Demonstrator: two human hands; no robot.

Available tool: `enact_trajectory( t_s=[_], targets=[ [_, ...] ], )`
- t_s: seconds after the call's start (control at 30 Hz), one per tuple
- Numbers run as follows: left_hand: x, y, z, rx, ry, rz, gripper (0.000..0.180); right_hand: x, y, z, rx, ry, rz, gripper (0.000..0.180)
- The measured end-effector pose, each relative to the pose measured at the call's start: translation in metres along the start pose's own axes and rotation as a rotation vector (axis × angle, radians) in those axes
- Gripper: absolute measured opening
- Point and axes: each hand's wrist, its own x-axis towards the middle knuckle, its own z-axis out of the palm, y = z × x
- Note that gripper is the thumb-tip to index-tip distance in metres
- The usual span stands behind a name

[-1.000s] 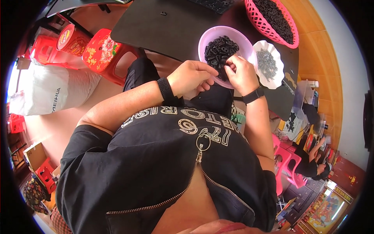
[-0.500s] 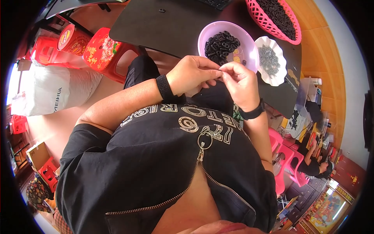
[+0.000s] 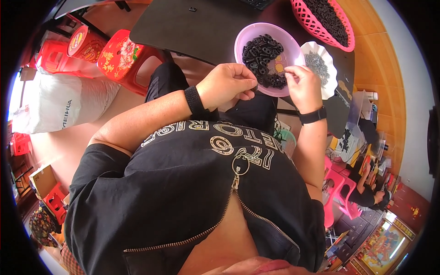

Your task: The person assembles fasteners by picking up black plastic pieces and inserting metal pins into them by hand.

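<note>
My left hand (image 3: 227, 86) is closed in a pinch, with a small black piece (image 3: 255, 88) just showing at its fingertips. To its right, my right hand (image 3: 305, 90) hovers over the near right rim of a light purple bowl (image 3: 242, 39), thumb and forefinger drawn together. Whatever those fingers hold, if anything, is too small to make out. Many small black pieces with holes (image 3: 262, 54) lie heaped in the bowl. Beside it, partly behind my right hand, a white scalloped dish (image 3: 331, 73) holds a pile of tiny greyish metal-looking bits (image 3: 317, 64).
The bowl and dish stand on a dark table (image 3: 183, 32). A pink lattice basket (image 3: 306, 23) of black pieces sits at the far right, and a lone black piece (image 3: 192, 9) lies far off. Red stools (image 3: 120, 52) and a white sack (image 3: 50, 103) are at the left; another person (image 3: 366, 195) sits far right.
My hands, together at the fingertips before, are now apart. The right hand has moved right toward the bowl's rim and the dish; the left stays nearly in place, a black piece showing at its fingertips.
</note>
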Motion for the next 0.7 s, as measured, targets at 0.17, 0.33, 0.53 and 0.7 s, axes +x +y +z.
enact_trajectory(
  t_s=[0.17, 0.33, 0.53, 0.7],
  targets=[
    [0.001, -0.004, 0.000, 0.012, -0.001, 0.014, 0.013, 0.003, 0.001, 0.012, -0.096, -0.096, -0.014, 0.009],
    [0.000, -0.004, -0.001, 0.001, -0.027, 0.007, 0.018, 0.004, 0.001, 0.019, -0.130, -0.124, -0.006, 0.006],
    [0.000, -0.006, -0.003, 0.022, -0.051, -0.019, 0.018, 0.007, 0.000, 0.008, 0.038, 0.083, 0.061, 0.008],
    [0.002, -0.009, -0.004, 0.013, -0.084, -0.023, 0.017, 0.012, 0.009, 0.000, -0.076, 0.075, 0.096, 0.009]
  ],
)
